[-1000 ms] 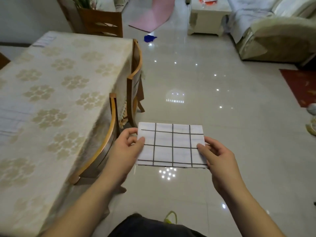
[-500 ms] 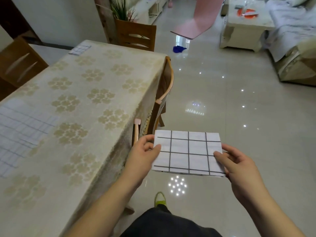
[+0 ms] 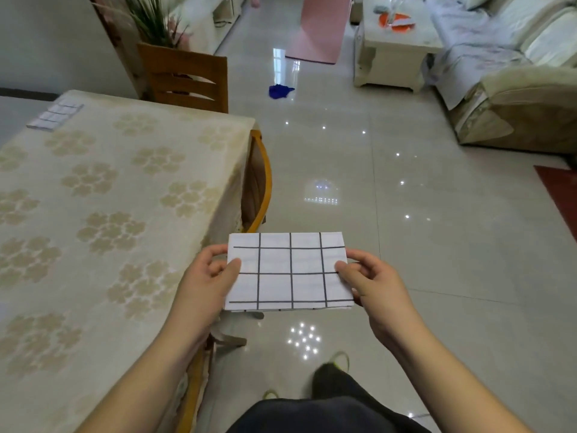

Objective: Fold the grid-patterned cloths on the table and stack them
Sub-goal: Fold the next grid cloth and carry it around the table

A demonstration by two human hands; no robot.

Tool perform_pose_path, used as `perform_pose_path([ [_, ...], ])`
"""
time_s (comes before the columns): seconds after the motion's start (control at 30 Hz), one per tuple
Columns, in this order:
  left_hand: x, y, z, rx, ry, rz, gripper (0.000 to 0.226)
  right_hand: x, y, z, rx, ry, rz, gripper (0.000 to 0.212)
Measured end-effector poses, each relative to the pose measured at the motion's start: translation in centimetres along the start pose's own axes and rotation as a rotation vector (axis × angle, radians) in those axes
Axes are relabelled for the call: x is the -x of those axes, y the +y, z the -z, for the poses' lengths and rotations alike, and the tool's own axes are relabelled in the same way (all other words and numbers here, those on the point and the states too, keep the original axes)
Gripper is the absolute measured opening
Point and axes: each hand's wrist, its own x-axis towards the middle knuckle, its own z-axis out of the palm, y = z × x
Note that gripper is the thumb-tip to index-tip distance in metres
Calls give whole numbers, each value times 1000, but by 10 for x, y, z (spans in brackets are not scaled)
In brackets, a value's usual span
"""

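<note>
A folded white cloth with black grid lines is held flat in the air over the floor, just off the table's right edge. My left hand pinches its left side, thumb on top. My right hand pinches its right side the same way. Another folded grid cloth lies at the far left corner of the table, which is covered with a beige flower-patterned tablecloth.
Wooden chairs stand at the table's right side and far end. A blue rag lies on the glossy tiled floor. A coffee table and sofa are at the far right, a pink mat beyond.
The view has swung and shifted along the table, bringing its far end and the folded cloth there into sight. Both hands still hold the folded cloth level between them.
</note>
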Motion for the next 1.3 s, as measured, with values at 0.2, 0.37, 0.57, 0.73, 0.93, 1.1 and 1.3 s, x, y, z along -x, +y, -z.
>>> perform_pose_path([
  [0.2,-78,23,-61,-11,7,0,17,-89,-22,28,-35,40,-10,12],
  [0.37,-143,52,-114,23,7,52,18,-168,-54,69,-25,37,-7,16],
  [0.57,-205,83,-162,34,21,64,17,-250,-94,102,15,-20,10,21],
  [0.73,-245,97,-177,35,56,67,21,-303,-116,102,19,-54,5,20],
  [0.93,-310,102,-175,91,121,87,18,-379,-131,74,63,-68,-24,19],
  [1.1,-383,111,-159,68,179,67,17,-447,-151,36,132,-111,-15,19],
  [1.3,-460,135,-134,34,224,10,18,-517,-186,-7,142,-140,-44,18],
])
